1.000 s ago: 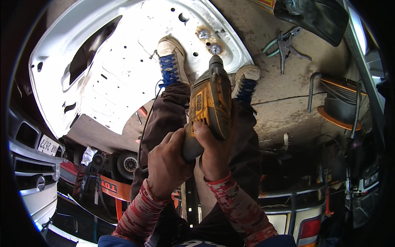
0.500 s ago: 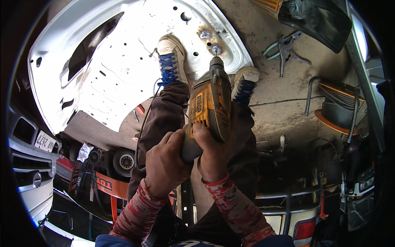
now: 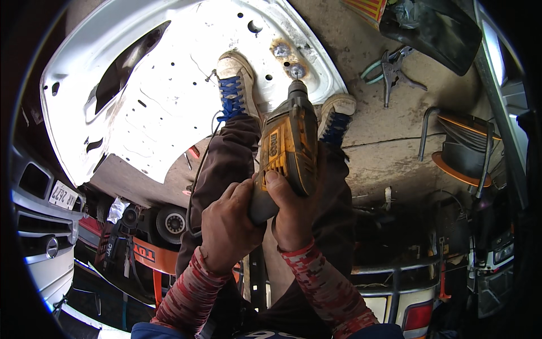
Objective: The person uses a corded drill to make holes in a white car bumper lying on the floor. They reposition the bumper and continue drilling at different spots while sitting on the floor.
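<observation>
Going left to right, I'm seeing a silver vehicle grille (image 3: 45, 226) standing at the far left. A white vehicle body panel (image 3: 180, 68) is lying on the concrete floor (image 3: 372, 127), probably down there so body weight can bear on it. The left shoe (image 3: 230, 66) is pressing on the panel, likely pinning it against turning. Lower down, a small wheel (image 3: 171, 223) is sitting by an orange frame (image 3: 148, 253).

With my left hand (image 3: 228, 220) I'm gripping the rear of a yellow-and-grey power drill (image 3: 288, 147). My right hand (image 3: 296, 217) is wrapping the drill from the other side, thumb lying on the housing; its other fingers are hiding, so can't tell their spots. Two hands are likely there against twist. The drill is pointing away between the shins, its bit (image 3: 297, 78) lining up at the nearer of two scorched, round weld patches (image 3: 296, 70); can't tell how deep, if at all.

The right shoe (image 3: 339, 107) is resting at the panel's edge; on or just beside, can't tell. Locking pliers (image 3: 389, 70) are lying on the floor, near the panel, maybe parked clear of the drill. A cable reel (image 3: 466, 155) is standing far right.
</observation>
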Demonstrator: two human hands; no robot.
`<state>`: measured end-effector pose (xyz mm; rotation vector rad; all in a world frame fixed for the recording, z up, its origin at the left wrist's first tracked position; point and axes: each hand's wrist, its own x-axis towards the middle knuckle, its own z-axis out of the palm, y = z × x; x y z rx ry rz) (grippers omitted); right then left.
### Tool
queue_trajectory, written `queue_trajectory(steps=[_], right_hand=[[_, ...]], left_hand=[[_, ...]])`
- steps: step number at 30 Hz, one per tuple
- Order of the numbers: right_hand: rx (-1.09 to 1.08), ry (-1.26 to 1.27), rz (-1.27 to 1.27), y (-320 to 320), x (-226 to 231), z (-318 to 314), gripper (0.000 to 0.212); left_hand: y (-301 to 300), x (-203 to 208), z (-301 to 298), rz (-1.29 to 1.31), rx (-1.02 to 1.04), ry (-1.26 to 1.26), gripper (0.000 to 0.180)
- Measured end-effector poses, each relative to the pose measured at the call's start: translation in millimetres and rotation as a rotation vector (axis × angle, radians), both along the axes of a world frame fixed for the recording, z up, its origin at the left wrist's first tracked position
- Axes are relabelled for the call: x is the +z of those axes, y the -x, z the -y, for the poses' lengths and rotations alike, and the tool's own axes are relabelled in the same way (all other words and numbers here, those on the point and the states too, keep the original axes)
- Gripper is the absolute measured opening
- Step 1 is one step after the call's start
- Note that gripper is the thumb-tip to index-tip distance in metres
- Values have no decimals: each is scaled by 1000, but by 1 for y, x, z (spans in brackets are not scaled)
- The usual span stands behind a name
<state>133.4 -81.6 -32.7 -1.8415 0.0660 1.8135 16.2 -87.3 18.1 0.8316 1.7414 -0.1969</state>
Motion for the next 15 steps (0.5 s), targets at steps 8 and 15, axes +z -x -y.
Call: queue_trajectory(steps=[8, 15], right_hand=[[17, -10, -2, -2, -1, 1, 95], [22, -11, 38, 0, 1, 1, 98]], left_hand=[[-1, 0, 1, -7, -1, -1, 55], [0, 0, 0, 0, 6, 11, 54]])
